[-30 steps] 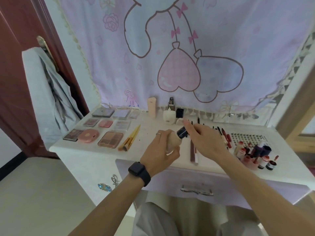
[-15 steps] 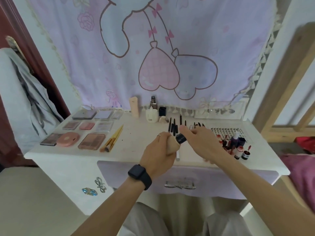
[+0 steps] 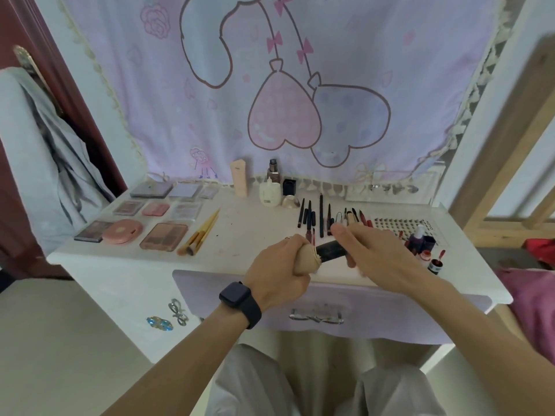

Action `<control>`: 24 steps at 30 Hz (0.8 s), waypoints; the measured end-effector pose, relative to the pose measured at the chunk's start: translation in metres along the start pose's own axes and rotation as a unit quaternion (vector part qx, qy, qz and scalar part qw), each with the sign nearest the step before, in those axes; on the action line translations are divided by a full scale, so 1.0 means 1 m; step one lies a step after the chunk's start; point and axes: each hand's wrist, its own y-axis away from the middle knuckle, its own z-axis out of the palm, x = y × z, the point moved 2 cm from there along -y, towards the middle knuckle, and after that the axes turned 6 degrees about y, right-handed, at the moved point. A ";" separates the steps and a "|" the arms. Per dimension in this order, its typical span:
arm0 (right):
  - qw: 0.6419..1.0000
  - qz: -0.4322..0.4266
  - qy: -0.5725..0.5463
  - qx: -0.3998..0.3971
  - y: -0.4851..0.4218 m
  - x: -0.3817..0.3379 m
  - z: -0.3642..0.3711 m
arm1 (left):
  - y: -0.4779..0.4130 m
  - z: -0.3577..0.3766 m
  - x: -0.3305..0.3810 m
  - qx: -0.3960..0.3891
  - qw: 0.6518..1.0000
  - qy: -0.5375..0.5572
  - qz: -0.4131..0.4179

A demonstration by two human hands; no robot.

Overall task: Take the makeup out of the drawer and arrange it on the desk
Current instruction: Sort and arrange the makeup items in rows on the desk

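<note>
Beige tube [image 3: 306, 259] with black cap [image 3: 330, 247], held just above the front edge of the desk [image 3: 240, 235], over the lilac drawer [image 3: 375, 307]. Left hand [image 3: 274, 268]: grip wrapped round the tube body, fingers curled. Right hand [image 3: 369, 250]: grip pinching the cap. Cap touches the tube mouth. Palettes [image 3: 163, 237] on desk left, brushes [image 3: 201, 235] beside them, pencils [image 3: 321, 216] rowed behind the hands.

White desk [image 3: 246, 232] laid with makeup
Palettes [image 3: 163, 236] left, brushes [image 3: 200, 232] beside them, bottles [image 3: 269, 193] far centre, pencils [image 3: 320, 216] right
</note>
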 end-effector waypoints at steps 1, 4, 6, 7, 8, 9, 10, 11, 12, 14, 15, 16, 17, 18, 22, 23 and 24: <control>1.000 0.003 0.013 -0.001 -0.001 0.000 -0.001 | 0.000 0.002 0.001 -0.003 1.000 -0.008 0.005; 1.000 0.009 0.006 -0.009 0.000 -0.001 -0.004 | 0.000 0.005 0.003 -0.006 1.000 -0.016 0.012; 0.999 0.004 -0.030 -0.021 0.003 -0.001 -0.007 | -0.001 0.006 0.001 -0.001 1.000 0.000 0.006; 0.999 -0.006 -0.044 -0.027 0.004 0.000 -0.008 | -0.001 0.007 0.000 0.004 1.000 0.008 0.003; 0.997 -0.018 -0.062 -0.034 0.005 0.000 -0.009 | -0.001 0.008 -0.001 0.008 1.000 0.014 0.000; 0.996 -0.023 -0.078 -0.043 0.005 0.001 -0.011 | -0.001 0.009 -0.002 0.013 1.000 0.020 -0.005; 0.994 -0.016 -0.093 -0.049 0.005 0.001 -0.012 | -0.001 0.011 -0.003 0.017 0.999 0.025 -0.009; 0.994 0.003 -0.096 -0.053 0.004 0.001 -0.013 | -0.002 0.012 -0.003 0.019 0.999 0.031 -0.012; 0.994 0.028 -0.084 -0.059 0.002 0.000 -0.015 | -0.002 0.013 -0.003 0.020 0.999 0.036 -0.014; 0.996 0.052 -0.022 -0.074 -0.001 -0.004 -0.017 | -0.003 0.015 -0.004 0.020 0.999 0.041 -0.016; 0.996 0.048 0.001 -0.078 -0.002 -0.007 -0.018 | -0.004 0.016 -0.004 0.020 0.999 0.043 -0.015; 0.996 0.037 0.009 -0.080 -0.004 -0.009 -0.019 | -0.004 0.016 -0.004 0.020 0.999 0.044 -0.015; 0.996 0.024 0.004 -0.082 -0.004 -0.010 -0.020 | -0.004 0.016 -0.005 0.020 0.999 0.046 -0.014; 0.996 0.010 -0.010 -0.085 -0.005 -0.011 -0.021 | -0.004 0.016 -0.006 0.022 0.998 0.050 -0.015; 0.993 -0.013 -0.067 -0.093 -0.007 -0.012 -0.024 | -0.004 0.015 -0.011 0.037 0.997 0.066 -0.030; 0.993 0.000 -0.070 -0.095 -0.008 -0.012 -0.024 | -0.004 0.015 -0.012 0.038 0.996 0.068 -0.032; 0.993 0.018 -0.064 -0.097 -0.009 -0.013 -0.023 | -0.003 0.016 -0.012 0.036 0.996 0.069 -0.032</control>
